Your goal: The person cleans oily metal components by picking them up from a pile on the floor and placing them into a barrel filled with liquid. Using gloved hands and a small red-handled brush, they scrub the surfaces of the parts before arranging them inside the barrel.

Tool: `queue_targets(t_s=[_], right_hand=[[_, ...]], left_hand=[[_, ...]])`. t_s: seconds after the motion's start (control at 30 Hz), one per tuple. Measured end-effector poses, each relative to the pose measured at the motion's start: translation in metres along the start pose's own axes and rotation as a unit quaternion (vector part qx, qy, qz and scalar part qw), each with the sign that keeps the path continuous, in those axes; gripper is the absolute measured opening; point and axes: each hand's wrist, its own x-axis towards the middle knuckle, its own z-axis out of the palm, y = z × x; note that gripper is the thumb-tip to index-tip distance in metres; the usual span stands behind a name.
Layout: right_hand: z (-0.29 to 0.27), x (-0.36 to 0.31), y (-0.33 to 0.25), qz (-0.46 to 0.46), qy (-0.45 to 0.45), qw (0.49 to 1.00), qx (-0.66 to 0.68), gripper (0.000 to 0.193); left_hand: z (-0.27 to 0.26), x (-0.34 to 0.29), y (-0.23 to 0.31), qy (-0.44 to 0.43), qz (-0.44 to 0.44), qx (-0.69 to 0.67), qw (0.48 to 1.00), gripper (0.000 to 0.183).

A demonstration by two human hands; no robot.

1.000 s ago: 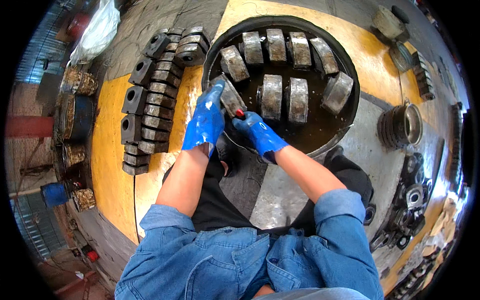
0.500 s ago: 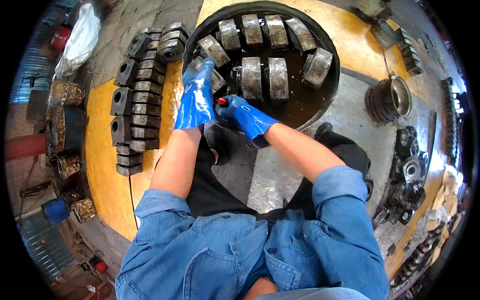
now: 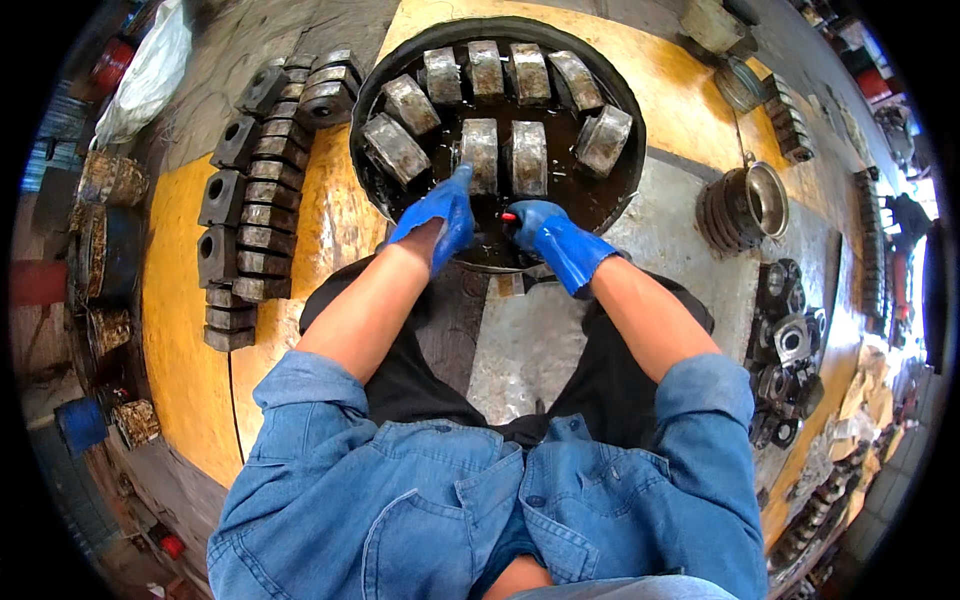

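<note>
A round black basin (image 3: 375,190) holds dark oily liquid and several grey metal blocks. My left hand (image 3: 438,215), in a blue glove, reaches over the near rim. Its fingers lie flat, the tips against the lower edge of a middle block (image 3: 480,150), and it grips nothing that I can see. My right hand (image 3: 548,238), also gloved in blue, is closed around a small red-tipped tool (image 3: 507,215) just above the liquid at the near side of the basin. My knees in black trousers sit right below the basin.
A double row of dark metal blocks with holes (image 3: 240,230) is stacked on the yellow floor to the left. A grooved metal pulley (image 3: 745,205) and several housings (image 3: 785,350) lie to the right. Rusty parts (image 3: 105,180) and a white bag (image 3: 150,70) are at far left.
My left hand held a metal block upright at the basin's near rim; now the block is out of its grip and the hand lies flat inside the basin. Both hands moved further in.
</note>
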Motion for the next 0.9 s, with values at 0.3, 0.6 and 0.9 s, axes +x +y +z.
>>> queue_targets(t_s=[0.3, 0.6, 0.9], right_hand=[[-0.002, -0.004, -0.003, -0.018, 0.021, 0.999, -0.043, 0.026], [-0.011, -0.008, -0.005, -0.028, -0.035, 0.990, -0.135, 0.023], [-0.026, -0.026, -0.004, -0.043, -0.051, 0.980, -0.187, 0.022]], left_hand=[[0.049, 0.031, -0.023, -0.049, -0.131, -0.125, 0.982, 0.062], [0.008, 0.072, -0.030, -0.012, -0.094, -0.533, 0.840, 0.087], [0.041, 0.068, -0.008, -0.083, -0.147, -0.701, 0.693, 0.062]])
